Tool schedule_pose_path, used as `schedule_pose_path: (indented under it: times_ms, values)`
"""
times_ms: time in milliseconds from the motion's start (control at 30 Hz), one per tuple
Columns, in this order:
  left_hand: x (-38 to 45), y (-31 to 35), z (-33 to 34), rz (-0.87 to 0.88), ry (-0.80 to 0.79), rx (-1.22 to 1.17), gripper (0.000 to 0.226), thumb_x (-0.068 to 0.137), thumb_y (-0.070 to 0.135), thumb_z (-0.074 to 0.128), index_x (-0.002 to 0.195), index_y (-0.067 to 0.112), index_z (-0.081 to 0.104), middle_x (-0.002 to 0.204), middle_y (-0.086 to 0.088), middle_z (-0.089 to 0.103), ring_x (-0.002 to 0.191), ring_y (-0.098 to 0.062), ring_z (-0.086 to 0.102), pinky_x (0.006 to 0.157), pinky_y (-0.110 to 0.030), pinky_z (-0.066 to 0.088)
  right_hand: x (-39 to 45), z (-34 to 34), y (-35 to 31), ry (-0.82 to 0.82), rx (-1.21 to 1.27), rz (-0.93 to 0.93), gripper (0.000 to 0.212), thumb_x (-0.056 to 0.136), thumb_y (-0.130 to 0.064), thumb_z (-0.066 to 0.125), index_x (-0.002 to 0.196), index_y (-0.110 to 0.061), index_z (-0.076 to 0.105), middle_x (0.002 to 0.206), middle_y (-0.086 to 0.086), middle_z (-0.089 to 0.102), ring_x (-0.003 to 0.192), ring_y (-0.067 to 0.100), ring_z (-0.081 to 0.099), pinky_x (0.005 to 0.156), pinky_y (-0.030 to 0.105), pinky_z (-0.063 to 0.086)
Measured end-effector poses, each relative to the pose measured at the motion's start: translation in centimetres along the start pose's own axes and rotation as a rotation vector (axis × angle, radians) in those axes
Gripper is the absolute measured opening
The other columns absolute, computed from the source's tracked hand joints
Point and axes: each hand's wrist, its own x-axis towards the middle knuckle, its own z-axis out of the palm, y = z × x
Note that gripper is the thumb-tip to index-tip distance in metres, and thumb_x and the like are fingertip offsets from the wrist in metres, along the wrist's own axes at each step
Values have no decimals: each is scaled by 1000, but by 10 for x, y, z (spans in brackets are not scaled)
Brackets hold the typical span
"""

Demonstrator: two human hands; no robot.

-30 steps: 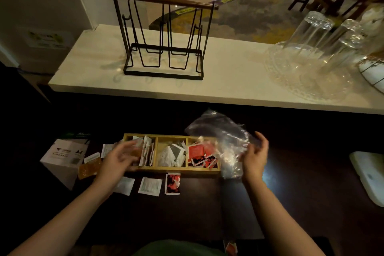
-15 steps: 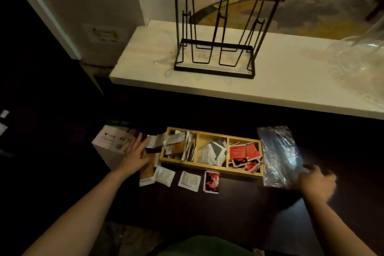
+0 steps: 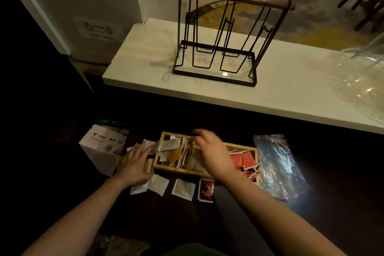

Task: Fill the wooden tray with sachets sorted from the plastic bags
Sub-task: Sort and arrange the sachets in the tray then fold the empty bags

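Note:
The wooden tray [image 3: 166,168] lies on the dark surface and has three compartments. White and orange sachets [image 3: 172,151] fill its left compartment, and red sachets [image 3: 243,160] fill its right one. My right hand [image 3: 209,151] hovers blurred over the middle compartment, fingers pointing down, hiding what lies there. My left hand [image 3: 135,160] rests flat, fingers apart, on loose sachets just left of the tray. A clear plastic bag [image 3: 278,166] lies flat right of the tray. Two white sachets [image 3: 184,189] and a red-and-black sachet [image 3: 206,190] lie in front of the tray.
A white A4 paper box [image 3: 104,147] stands left of my left hand. Behind the tray rises a white counter [image 3: 207,93] carrying a black wire rack [image 3: 220,48] and a clear glass tray [image 3: 357,81] at the right.
My right hand let go of the plastic bag, which now lies right of the tray, and moved left over the tray's middle compartment. My left hand stayed beside the tray's left end.

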Motion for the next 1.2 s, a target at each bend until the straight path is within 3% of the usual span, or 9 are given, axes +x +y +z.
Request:
schedule_pose_path:
  times_ms: [100,200,300,433,567,767,933,1067,1200]
  values:
    - [1,7,-9,20,19,17,97,74,47,66,148,30,5,160,6,-6,146,-29,2,114,-46,17,34,24,-30,-249,-45,-224,50,88,-27,61,135,-17,46,144,8,44,132,28,41,109,43,36]
    - [2,17,-19,41,-10,6,100,76,42,66,147,37,-3,159,8,-8,145,-34,6,113,-48,24,47,37,-40,-379,-140,-297,50,91,-39,53,133,-12,48,140,11,49,133,30,40,115,44,23]
    - [1,20,-24,60,-4,56,99,78,46,64,146,39,-7,160,6,1,145,-35,11,111,-45,29,53,45,-35,-411,-227,-299,44,92,-38,49,128,-13,52,133,10,55,127,30,46,115,44,22]
    - [3,21,-25,39,-11,75,98,75,44,68,146,39,0,158,7,16,143,-36,15,100,-47,41,63,47,-37,-484,-355,-292,39,93,-39,46,124,-18,58,132,6,56,127,27,45,112,43,24]
    - [3,23,-24,38,-14,64,89,77,40,68,145,31,12,152,2,33,142,-38,15,102,-45,38,69,49,-53,-538,-410,-227,43,96,-40,41,127,-13,55,134,10,54,128,28,43,112,44,23]
    - [2,15,-21,98,44,-53,64,74,33,72,129,26,41,137,3,48,137,-30,28,101,-40,37,73,40,-52,-542,-80,-77,52,85,-37,53,127,-7,48,130,14,55,129,29,42,120,45,8]
    - [-2,9,-12,152,101,-202,50,76,19,71,122,20,53,126,1,52,124,-20,43,100,-30,40,78,35,-53,-414,20,-66,52,78,-29,58,128,-11,52,127,10,55,124,28,44,115,41,19]
    - [-7,8,-14,105,92,-374,49,81,9,67,127,6,53,142,-3,38,128,-12,39,103,-19,29,85,37,-60,-348,38,-79,43,85,-26,56,126,-12,54,122,10,55,117,28,47,103,39,35]
    - [-13,9,-17,51,101,-438,28,79,2,66,104,13,60,139,-5,43,126,-16,45,99,-20,32,94,43,-76,-356,112,-52,39,91,-17,57,128,-7,50,124,14,51,114,31,51,88,40,48]
